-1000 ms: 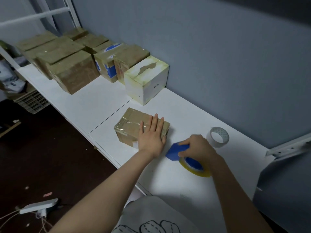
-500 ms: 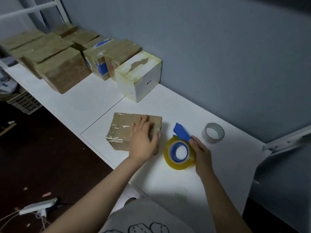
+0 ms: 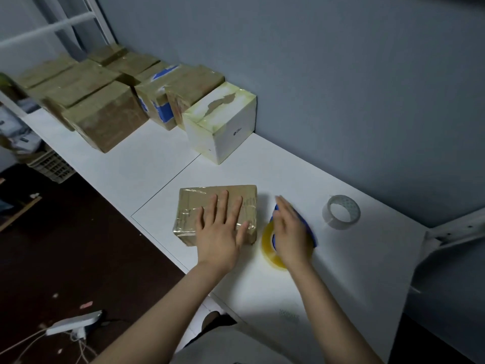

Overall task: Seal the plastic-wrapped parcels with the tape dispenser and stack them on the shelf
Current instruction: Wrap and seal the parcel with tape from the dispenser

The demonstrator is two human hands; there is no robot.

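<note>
The parcel (image 3: 193,203) is a small brown carton under glossy film, lying flat near the front edge of the white shelf (image 3: 341,271). It is judged light, stiff and slippery-skinned, best taken by its short sides. The left hand (image 3: 223,232) presses flat on its top, fingers spread. At its 3 o'clock, the right hand (image 3: 291,232) lies straight-fingered on the tape dispenser (image 3: 267,245), no grasp evident. Finished parcels (image 3: 105,122) stand at 11 o'clock.

Grey-blue wall (image 3: 341,74), dark floor (image 3: 78,258)

On the desk (image 3: 341,271), the parcel (image 3: 194,203) lies just left of the tape dispenser (image 3: 269,248), a tape roll (image 3: 338,225) farther right, boxes (image 3: 110,122) behind along the wall (image 3: 341,88).
</note>
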